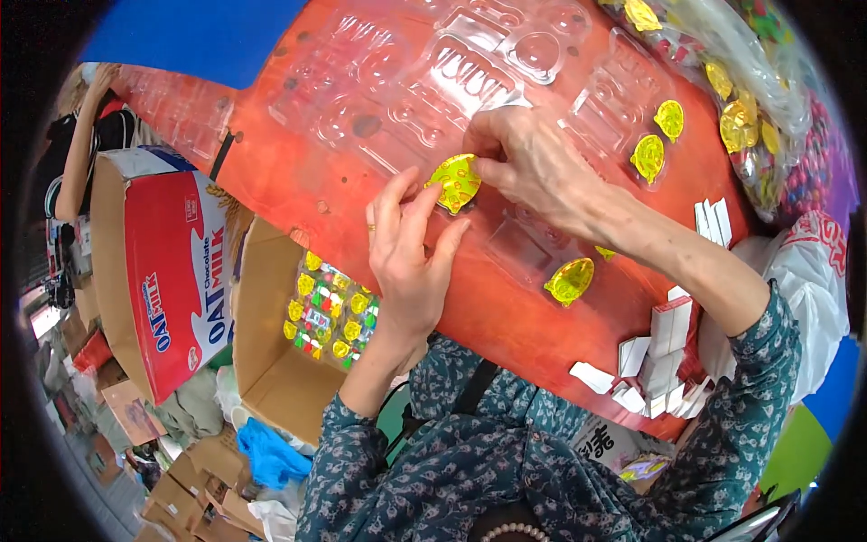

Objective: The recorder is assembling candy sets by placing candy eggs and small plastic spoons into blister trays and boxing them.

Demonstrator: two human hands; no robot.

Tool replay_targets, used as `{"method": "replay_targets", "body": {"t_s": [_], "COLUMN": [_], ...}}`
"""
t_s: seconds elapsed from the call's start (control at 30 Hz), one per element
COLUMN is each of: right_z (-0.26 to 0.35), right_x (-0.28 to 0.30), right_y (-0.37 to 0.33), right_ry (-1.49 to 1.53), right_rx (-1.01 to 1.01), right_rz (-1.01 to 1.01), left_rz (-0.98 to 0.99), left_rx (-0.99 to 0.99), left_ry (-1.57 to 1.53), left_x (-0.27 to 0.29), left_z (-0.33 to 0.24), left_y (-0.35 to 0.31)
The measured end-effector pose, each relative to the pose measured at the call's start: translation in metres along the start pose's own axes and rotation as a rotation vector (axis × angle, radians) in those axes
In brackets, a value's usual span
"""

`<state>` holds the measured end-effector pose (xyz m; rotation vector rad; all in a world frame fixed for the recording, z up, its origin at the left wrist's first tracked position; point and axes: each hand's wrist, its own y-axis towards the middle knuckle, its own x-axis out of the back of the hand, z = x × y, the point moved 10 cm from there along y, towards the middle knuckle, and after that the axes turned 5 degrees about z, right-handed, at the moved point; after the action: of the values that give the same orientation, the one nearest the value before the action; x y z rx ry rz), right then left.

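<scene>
A round yellow foil-wrapped piece (454,183) with red markings sits between my hands, over the red table (298,194). My right hand (533,163) comes across from the right, thumb and fingers pinched at the piece's right edge. On its left side is my left hand (406,239), fingers apart, its fingertips close to or touching the rim. Beyond my hands lie several clear moulded plastic trays (470,68). A similar foil piece (570,282) rests nearer to me on the right, another partly hidden under my right forearm.
Foil pieces (648,158) lie at the far right beside clear bags of sweets (741,108). Folded white cards (668,330) are stacked at the right edge. Left of the table, an open carton (280,384) holds filled packs (330,312); a red-and-white carton (172,271) stands behind.
</scene>
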<state>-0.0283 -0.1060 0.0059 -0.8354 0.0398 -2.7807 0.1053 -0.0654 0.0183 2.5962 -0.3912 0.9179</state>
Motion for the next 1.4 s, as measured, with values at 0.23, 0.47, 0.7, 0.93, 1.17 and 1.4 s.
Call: {"method": "replay_targets", "body": {"t_s": [0.23, 0.47, 0.7, 0.93, 1.17, 1.4], "right_z": [0.007, 0.038, 0.004, -0.132, -0.283, -0.258], "right_x": [0.015, 0.032, 0.247, 0.386, 0.417, 0.405], "right_y": [-0.016, -0.032, -0.053, -0.064, -0.074, -0.065], "right_ry": [-0.432, -0.393, -0.854, -0.981, -0.928, -0.287], "right_rx": [0.033, 0.588, 0.133, -0.109, -0.457, -0.859], "right_rz": [-0.021, -0.281, -0.477, -0.619, -0.236, -0.342], "left_rz": [0.030, 0.108, 0.256, 0.258, 0.534, 0.693], "left_rx": [-0.143, -0.230, -0.514, -0.698, -0.901, -0.708], "left_ry": [0.045, 0.201, -0.163, -0.450, 0.255, 0.260], "left_x": [-0.016, 0.010, -0.021, -0.162, -0.323, -0.351], "left_z": [-0.028, -0.055, -0.163, -0.272, -0.283, -0.259], "left_y": [0.015, 0.022, 0.118, 0.286, 0.318, 0.316]}}
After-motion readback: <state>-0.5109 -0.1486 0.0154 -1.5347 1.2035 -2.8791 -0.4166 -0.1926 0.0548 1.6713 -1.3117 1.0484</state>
